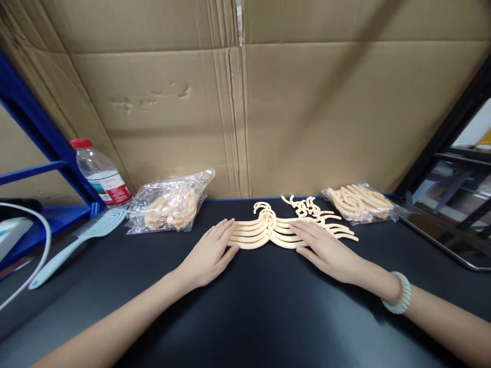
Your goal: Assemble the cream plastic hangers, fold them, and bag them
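Several cream-coloured clothes hangers (pixel 249 238) lie overlapped in a row on the black table, their hooks (pixel 264 208) bunched at the top middle. My left hand (pixel 210 251) rests with fingers stretched out over the left ends of the hangers. On the other side, my right hand (pixel 328 250) lies flat across their right arms, fingers extended. Both hands touch the hangers without wrapping around them. Just behind my right hand are loose curved hanger arms (pixel 339 228) and a small pile of loose hooks (pixel 305 205). My right fingers partly cover where the hangers and loose arms meet.
Clear plastic bags of cream parts lie at back left (pixel 171 207) and back right (pixel 360 203). A pale blue hairbrush (pixel 82 240), a red-capped bottle (pixel 103 176) and a white cable (pixel 46 250) are left. Cardboard (pixel 172 102) walls the back; a dark-screened device (pixel 441 235) lies right.
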Available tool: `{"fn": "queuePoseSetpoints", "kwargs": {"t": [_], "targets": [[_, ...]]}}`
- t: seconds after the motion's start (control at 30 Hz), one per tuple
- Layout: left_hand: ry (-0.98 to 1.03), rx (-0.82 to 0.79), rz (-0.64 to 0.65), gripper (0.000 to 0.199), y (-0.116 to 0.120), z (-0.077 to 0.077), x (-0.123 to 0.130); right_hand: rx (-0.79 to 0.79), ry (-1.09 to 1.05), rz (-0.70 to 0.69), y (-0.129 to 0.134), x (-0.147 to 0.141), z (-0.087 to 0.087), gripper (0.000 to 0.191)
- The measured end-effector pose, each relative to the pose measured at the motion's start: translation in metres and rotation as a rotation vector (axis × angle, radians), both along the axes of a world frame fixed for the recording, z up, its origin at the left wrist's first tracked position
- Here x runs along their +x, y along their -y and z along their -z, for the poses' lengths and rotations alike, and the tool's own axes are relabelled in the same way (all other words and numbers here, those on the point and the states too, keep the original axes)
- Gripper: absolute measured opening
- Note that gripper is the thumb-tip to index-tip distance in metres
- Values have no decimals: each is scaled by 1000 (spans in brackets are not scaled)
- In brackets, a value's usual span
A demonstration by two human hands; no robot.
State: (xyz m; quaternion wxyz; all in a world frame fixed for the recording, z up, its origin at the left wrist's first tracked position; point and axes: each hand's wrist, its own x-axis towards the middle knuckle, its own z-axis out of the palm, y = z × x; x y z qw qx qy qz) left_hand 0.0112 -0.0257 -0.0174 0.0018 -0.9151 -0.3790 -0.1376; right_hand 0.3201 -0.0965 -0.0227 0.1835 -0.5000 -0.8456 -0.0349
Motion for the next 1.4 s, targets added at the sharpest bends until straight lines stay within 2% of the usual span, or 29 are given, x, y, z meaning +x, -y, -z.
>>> {"fn": "queuePoseSetpoints", "kwargs": {"t": [0.4,0.53,0.7,0.87,0.97,1.07,1.17,1.27,1.4], "targets": [[144,53,55,46,10,-2,7,20,-64,-27,-3,3,-2,41],[197,48,196,43,24,-9,12,38,-87,-42,-4,5,-1,41],[154,-62,388,33,40,-17,18,63,-100,-41,-3,5,1,40],[121,-156,471,30,41,-17,19,133,-162,-19,-9,12,-3,32],[130,-164,482,28,39,-16,20,179,-185,64,-21,31,-8,26],[129,-164,491,28,39,-17,20,204,-152,227,-35,57,-14,24],[127,-162,495,27,40,-17,19,143,-64,336,-47,75,-19,24],[133,-153,497,26,41,-16,18,81,-2,400,-55,76,-24,25],[135,-151,495,26,41,-16,17,30,38,415,-60,64,-25,26]]}}
